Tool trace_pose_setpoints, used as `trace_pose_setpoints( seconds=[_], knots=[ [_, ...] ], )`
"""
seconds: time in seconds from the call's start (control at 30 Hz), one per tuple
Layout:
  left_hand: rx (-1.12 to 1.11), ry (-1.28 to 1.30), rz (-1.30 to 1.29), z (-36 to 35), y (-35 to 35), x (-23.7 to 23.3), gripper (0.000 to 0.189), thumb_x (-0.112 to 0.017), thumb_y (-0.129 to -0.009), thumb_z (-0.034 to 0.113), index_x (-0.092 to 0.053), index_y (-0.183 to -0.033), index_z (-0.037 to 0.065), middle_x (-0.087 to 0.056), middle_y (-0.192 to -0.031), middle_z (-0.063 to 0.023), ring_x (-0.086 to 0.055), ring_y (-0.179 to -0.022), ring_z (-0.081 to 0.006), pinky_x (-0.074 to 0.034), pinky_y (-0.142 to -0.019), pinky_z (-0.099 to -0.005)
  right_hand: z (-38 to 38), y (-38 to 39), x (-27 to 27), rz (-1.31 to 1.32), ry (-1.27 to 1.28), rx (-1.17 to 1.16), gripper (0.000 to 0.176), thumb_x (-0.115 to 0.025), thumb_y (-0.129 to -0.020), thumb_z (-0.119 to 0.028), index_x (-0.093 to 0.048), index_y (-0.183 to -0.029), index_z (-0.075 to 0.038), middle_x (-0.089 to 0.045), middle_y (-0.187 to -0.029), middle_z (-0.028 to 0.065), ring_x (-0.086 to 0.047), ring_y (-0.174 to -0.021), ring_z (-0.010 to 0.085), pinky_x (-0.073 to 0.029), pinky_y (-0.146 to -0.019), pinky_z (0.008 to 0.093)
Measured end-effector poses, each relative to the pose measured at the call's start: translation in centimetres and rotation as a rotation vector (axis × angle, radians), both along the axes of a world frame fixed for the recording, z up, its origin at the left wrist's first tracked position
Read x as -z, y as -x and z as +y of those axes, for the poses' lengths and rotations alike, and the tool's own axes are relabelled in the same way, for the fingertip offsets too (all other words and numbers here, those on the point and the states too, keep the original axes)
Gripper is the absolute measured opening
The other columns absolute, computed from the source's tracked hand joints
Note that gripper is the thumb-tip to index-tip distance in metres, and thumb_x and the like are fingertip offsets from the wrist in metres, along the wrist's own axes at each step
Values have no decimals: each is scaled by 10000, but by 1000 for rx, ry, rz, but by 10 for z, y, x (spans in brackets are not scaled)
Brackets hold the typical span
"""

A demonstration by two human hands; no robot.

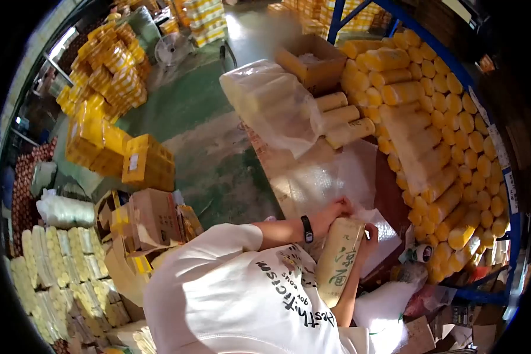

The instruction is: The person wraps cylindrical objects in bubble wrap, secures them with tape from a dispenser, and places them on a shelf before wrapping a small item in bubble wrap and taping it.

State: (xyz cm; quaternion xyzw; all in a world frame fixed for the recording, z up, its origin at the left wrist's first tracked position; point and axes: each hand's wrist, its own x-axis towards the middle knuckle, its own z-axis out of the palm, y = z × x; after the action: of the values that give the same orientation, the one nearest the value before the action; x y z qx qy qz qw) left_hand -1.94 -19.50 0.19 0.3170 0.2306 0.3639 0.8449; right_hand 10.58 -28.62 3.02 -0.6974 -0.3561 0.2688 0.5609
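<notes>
A paper-wrapped noodle pack (340, 259) with large green characters leans upright against my chest. My right hand (369, 237) is closed on its right upper edge, the thumb near the top corner. My left hand (335, 212), with a dark watch on the wrist, is just beyond the pack's top end. Its fingers are curled together, and whatever they pinch is too small to make out. Sheets of clear bubble wrap (312, 183) lie on the table (272, 154) beyond my hands. A further white sheet (384, 230) sits beside the right hand.
Several similar rolls (349, 131) lie at the table's far end, beside a big clear plastic bag (265, 100) and an open cardboard box (312, 62). Yellow-ended rolls (448, 130) fill the blue rack (454, 65) at right. Yellow cartons (148, 162) stand on the green floor.
</notes>
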Motion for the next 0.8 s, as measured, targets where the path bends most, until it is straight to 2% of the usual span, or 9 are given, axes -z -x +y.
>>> trace_pose_setpoints(
  seconds=[0.07, 0.13, 0.2, 0.33, 0.5, 0.57, 0.67, 0.8],
  knots=[
    [-80, 232, -4, 1, -6, 0, 102, -600, -821, 44, -518, -865, 84, -561, -771, -16, -546, -698, -125, -449, -660, -245, -1, -6, 17, -124, -47, 115, 115, -589, -858, -26, -521, -949, -15, -521, -817, 26, -494, -726, 133, -442, -684, 268],
    [-90, 251, -8, 0, -11, -5, 70, -589, -825, 57, -529, -849, 83, -552, -748, -16, -530, -663, -120, -438, -621, -246, -8, -15, 20, 76, 89, -108, 158, -575, -898, -131, -514, -994, -22, -538, -879, 41, -535, -795, 151, -457, -733, 276],
    [-58, 254, -11, -2, -10, -4, 40, -577, -832, 74, -538, -827, 83, -542, -735, -14, -519, -644, -114, -432, -601, -246, -12, -9, 28, 302, 170, -209, 161, -571, -900, -137, -514, -997, -23, -539, -883, 42, -536, -800, 151, -458, -736, 278],
    [55, 244, 14, -1, -7, -9, 81, -560, -853, 122, -552, -784, 81, -524, -725, -5, -510, -648, -102, -426, -612, -243, -23, -3, 36, 855, 293, -168, 168, -565, -904, -150, -514, -1003, -24, -542, -890, 44, -537, -809, 151, -459, -741, 280],
    [112, 230, 47, -4, 0, -26, 121, -570, -873, 165, -555, -787, 80, -506, -702, 8, -489, -634, -89, -406, -593, -245, -62, 1, 28, 1361, 160, -199, 177, -556, -909, -165, -513, -1010, -26, -545, -900, 46, -538, -820, 152, -460, -748, 284],
    [80, 233, 16, -7, -6, -17, 137, -572, -881, 174, -551, -783, 80, -498, -692, 12, -477, -627, -85, -393, -580, -245, -65, -1, 34, 1336, 102, -219, 181, -553, -912, -171, -513, -1013, -26, -546, -903, 47, -538, -824, 152, -460, -751, 285],
    [-107, 242, 53, -9, -9, -28, 145, -569, -885, 171, -540, -773, 83, -494, -688, 14, -465, -625, -79, -384, -573, -243, -51, 8, 21, 1159, 53, -64, 188, -548, -915, -180, -513, -1018, -27, -548, -909, 48, -539, -831, 153, -461, -755, 287],
    [-3, 144, 40, -6, -6, -23, 144, -551, -894, 164, -532, -767, 99, -500, -694, 13, -469, -634, -80, -391, -578, -249, -29, 16, 14, 1071, 9, 69, 197, -541, -919, -192, -513, -1024, -28, -551, -916, 50, -540, -840, 153, -461, -761, 289]
  ],
)
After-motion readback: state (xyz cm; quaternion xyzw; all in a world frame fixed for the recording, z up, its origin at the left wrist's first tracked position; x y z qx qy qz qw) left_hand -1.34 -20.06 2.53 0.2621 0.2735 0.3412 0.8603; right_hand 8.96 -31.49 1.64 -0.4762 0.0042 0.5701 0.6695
